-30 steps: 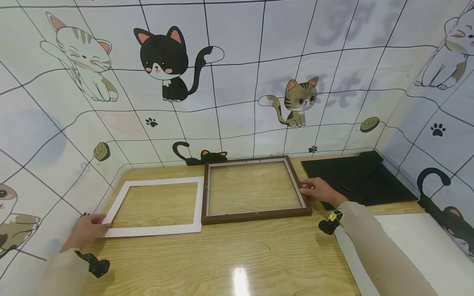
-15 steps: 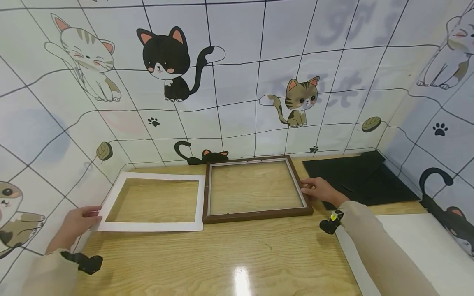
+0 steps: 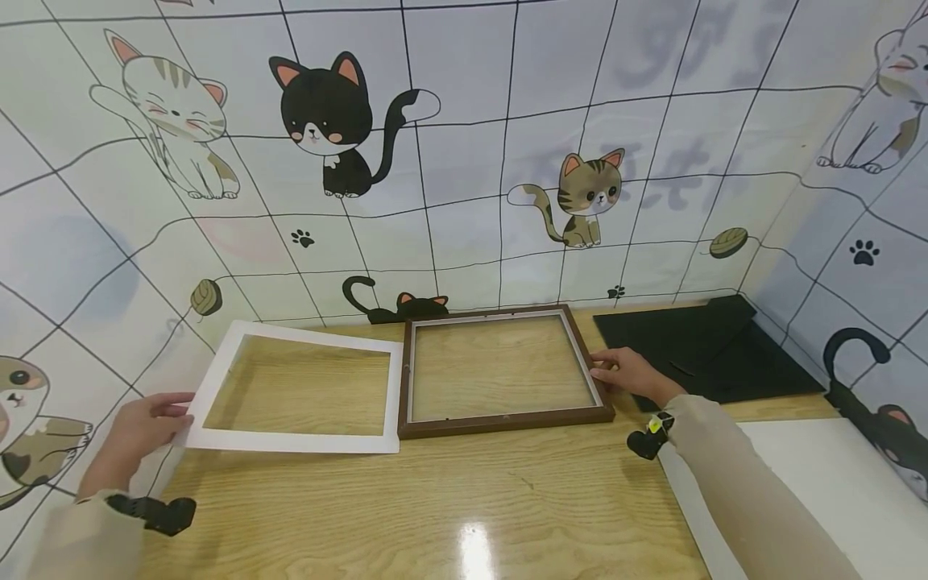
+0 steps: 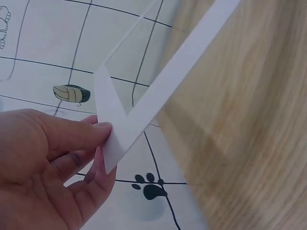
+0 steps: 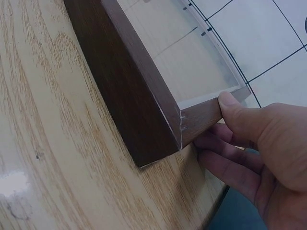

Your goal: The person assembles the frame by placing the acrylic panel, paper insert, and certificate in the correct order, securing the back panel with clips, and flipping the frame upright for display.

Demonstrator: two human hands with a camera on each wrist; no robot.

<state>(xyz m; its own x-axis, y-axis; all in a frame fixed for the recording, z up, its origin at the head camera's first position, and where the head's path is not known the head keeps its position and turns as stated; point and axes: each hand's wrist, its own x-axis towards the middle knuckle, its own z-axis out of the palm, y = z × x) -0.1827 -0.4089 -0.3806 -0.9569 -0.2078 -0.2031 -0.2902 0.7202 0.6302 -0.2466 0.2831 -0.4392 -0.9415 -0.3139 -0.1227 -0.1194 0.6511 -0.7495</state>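
My left hand (image 3: 136, 435) pinches the left side of a white picture mat (image 3: 304, 442) between thumb and fingers. That end is raised off the table; the right end lies low beside the frame. In the left wrist view the thumb presses on the mat's corner (image 4: 122, 136). A brown picture frame (image 3: 500, 423) lies on the table to the right of the mat, its inner rim facing up, with a clear pane inside. At the frame's right side my right hand (image 3: 634, 374) grips the edge, thumb on top and fingers curled against the outer side, as the right wrist view shows.
Behind the right hand lies a black backing board (image 3: 696, 354) by the wall. A white sheet (image 3: 812, 483) lies at the right front, partly under the right forearm. Cat-printed wall coverings (image 3: 464, 161) rise around the wooden table (image 3: 435, 515).
The left hand has moved left and up, raising the mat's left end off the table and tilting it. The right hand and the frame have stayed in place.
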